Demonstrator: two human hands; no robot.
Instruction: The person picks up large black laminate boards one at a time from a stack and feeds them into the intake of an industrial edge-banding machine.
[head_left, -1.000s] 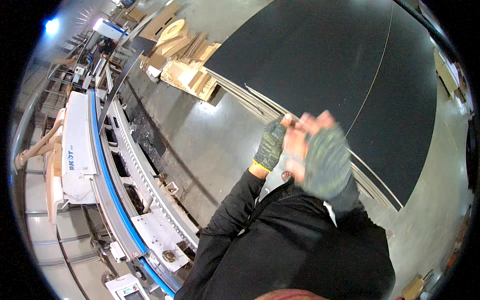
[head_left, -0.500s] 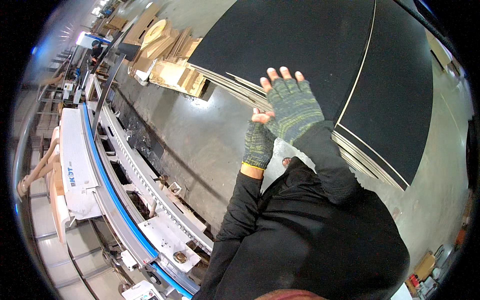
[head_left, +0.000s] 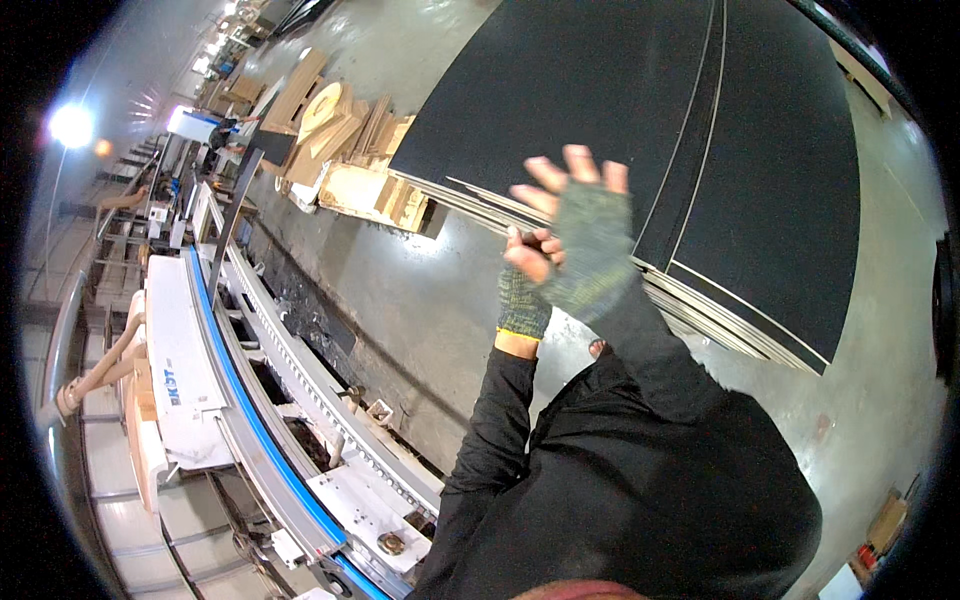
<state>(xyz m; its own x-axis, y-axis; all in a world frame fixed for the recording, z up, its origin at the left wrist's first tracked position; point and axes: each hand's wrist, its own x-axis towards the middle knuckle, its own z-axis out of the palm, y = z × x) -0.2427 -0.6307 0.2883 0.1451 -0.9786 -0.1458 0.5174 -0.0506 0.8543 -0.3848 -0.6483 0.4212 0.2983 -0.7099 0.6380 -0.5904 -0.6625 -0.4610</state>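
My two hands are close together in the middle, both in green-grey knitted fingerless gloves. My right hand (head_left: 592, 228) is open, its bare fingers spread and a little blurred, holding nothing. Beside its lower left edge is my left hand (head_left: 524, 280), fingers and thumb bent inward. The right hand partly covers it, and whatever may be between its fingers cannot be made out. Beyond both hands lies a stack of large black-faced boards (head_left: 560, 95) with pale edges. A narrow black strip (head_left: 684, 150) lies on top, next to another wide black panel (head_left: 775, 190).
A long machine (head_left: 250, 400) with a blue-edged rail runs along my left. Wooden pieces and a round yellowish roll (head_left: 322, 108) are piled on a pallet beyond the grey floor (head_left: 400, 310). A person (head_left: 222, 132) stands at the machine's far end.
My right hand's fingers have spread wider and it has shifted slightly. My left hand's fingers show more beside it. The view has turned a little, bringing a bright lamp into sight.
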